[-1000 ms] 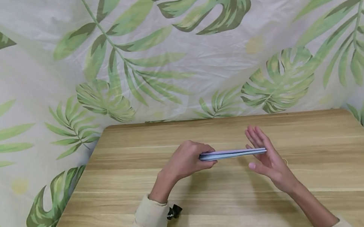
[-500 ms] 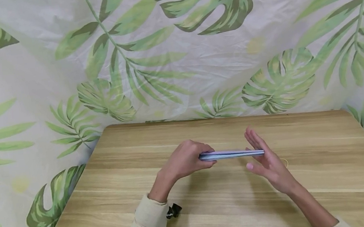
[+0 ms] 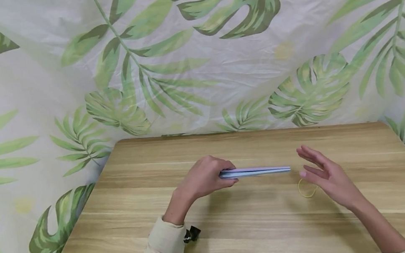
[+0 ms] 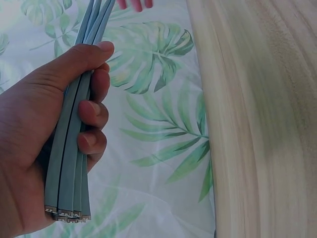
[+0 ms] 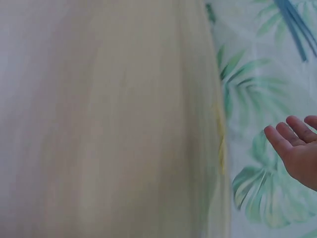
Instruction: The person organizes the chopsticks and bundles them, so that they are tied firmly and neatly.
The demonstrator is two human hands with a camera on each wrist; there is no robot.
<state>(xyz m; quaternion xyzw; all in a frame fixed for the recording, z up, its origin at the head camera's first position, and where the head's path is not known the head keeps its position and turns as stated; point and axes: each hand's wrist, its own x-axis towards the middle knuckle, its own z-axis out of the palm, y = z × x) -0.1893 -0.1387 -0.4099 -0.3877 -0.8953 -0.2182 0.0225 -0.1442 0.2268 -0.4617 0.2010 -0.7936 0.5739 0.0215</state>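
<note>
My left hand (image 3: 201, 180) grips one end of a bundle of slim, straight pale blue and lilac sticks (image 3: 261, 171), held level above the table. In the left wrist view the thumb and fingers wrap round the sticks (image 4: 74, 148), whose near ends look flat and jagged. The far ends point toward my right hand (image 3: 332, 178), which hangs apart from them with loosely extended fingers and nothing in it. Below that hand, a thin yellow rubber band (image 3: 307, 196) lies on the wooden table; the fingers partly overlap it in the head view.
The wood-grain table (image 3: 239, 240) reaches back to a white cloth backdrop (image 3: 241, 75) printed with green leaves. A small black device (image 3: 192, 234) sits at the left sleeve cuff.
My right palm has left the far ends of the sticks and moved right, toward the near side, uncovering more of the rubber band. The left hand stays nearly still, gripping the bundle.
</note>
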